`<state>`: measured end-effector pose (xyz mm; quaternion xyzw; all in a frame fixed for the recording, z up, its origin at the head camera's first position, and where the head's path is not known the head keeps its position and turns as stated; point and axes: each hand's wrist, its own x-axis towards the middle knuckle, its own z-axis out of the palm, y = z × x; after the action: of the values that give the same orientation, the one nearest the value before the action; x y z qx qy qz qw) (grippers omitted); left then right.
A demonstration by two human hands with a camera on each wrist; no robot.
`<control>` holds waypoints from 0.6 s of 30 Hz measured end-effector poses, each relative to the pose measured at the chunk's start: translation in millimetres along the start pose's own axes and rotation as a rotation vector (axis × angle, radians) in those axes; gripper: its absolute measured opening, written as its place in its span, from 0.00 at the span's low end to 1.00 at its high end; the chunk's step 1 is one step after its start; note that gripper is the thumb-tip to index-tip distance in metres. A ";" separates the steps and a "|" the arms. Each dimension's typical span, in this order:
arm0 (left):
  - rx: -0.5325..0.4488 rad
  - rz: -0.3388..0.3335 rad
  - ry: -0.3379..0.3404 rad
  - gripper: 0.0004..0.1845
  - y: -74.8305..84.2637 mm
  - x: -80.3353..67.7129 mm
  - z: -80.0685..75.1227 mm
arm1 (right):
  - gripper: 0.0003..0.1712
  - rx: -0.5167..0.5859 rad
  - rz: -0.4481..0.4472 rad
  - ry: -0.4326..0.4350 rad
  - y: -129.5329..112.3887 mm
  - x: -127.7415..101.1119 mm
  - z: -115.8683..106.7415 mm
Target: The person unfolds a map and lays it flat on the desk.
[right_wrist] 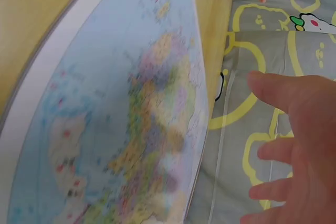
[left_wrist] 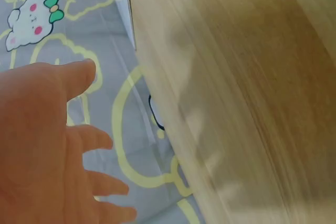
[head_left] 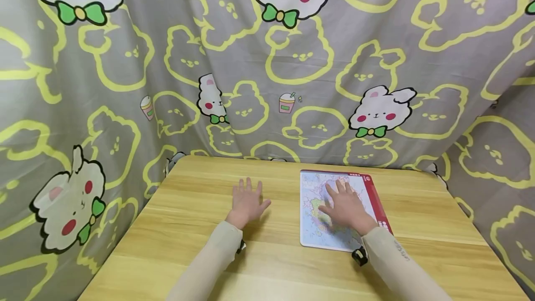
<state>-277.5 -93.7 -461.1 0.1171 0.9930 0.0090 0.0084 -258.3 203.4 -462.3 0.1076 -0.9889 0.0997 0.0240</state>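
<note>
Head view: from above, fwd & down over my desk (head_left: 271,268), curtain (head_left: 242,59) at back. L wrist view: v. close, past my L fingers (left_wrist: 105,183) to desk & curtain. R wrist view: v. close, past my R fingers (right_wrist: 275,150), map (right_wrist: 157,98) large. Head & R share map; all 3, desk & curtain.

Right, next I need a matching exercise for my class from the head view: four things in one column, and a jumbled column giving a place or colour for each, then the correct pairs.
Column one:
1. Left hand
2. Right hand
3. Map
4. Curtain

Column two:
A. Lying flat on the table, red along its right edge
B. Grey with yellow animal outlines
C. Over the map's printed face
D. Over bare wood, fingers spread

Pairs: 1-D, 2-C, 3-A, 4-B
</note>
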 end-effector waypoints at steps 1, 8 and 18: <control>-0.008 0.013 0.004 0.38 0.2 0.0 0.4 | 0.45 0.008 -0.018 0.006 1.7 -1.1 0.4; -0.030 0.147 -0.020 0.39 5.2 -0.8 4.5 | 0.41 -0.001 -0.120 0.031 17.0 -9.2 -0.7; 0.039 0.360 -0.071 0.38 29.2 -9.6 10.5 | 0.40 -0.048 -0.233 0.005 39.7 -32.3 -5.2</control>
<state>-261.2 -67.4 -470.9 0.2935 0.9551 -0.0132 0.0394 -235.3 249.1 -467.1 0.2211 -0.9717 0.0726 0.0404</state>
